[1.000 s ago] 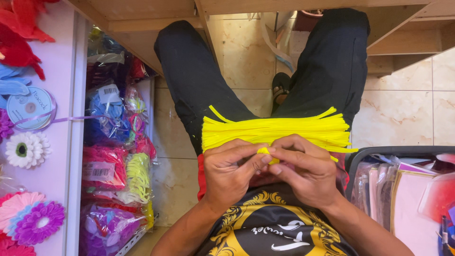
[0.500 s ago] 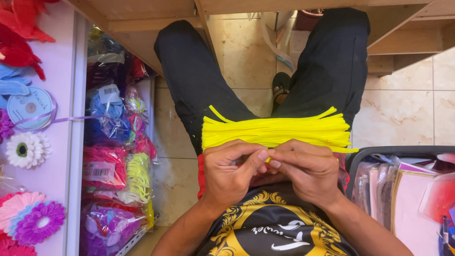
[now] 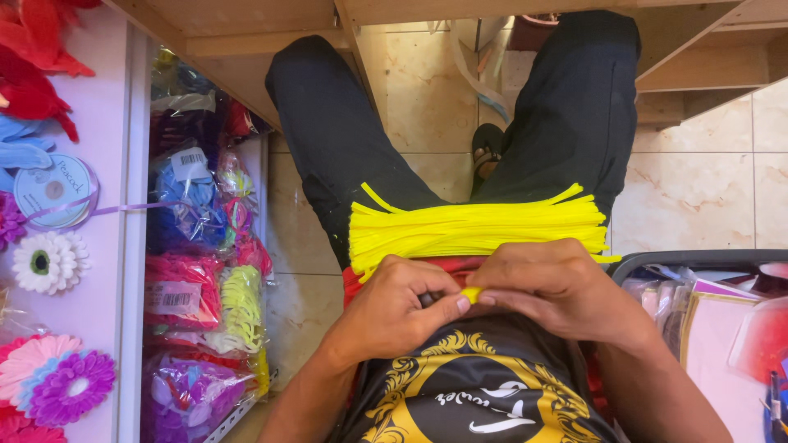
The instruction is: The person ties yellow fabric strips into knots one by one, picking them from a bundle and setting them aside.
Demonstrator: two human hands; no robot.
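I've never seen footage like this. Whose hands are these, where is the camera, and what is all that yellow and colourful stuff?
There is no machine here. The picture comes from a camera worn on a seated person's head, looking straight down at their own lap, so you see dark trousers, a tiled floor and both bare hands. The left hand and the right hand meet in front of the belly and pinch a small yellow piece between their fingertips. Across the thighs lies a bundle of yellow strips, fanned out flat. To the left stands a pale shelf with flower decorations, a ribbon spool and red pieces on top; beside it are clear bags of coloured craft material. At the lower right is a dark tray holding sheets and packets.
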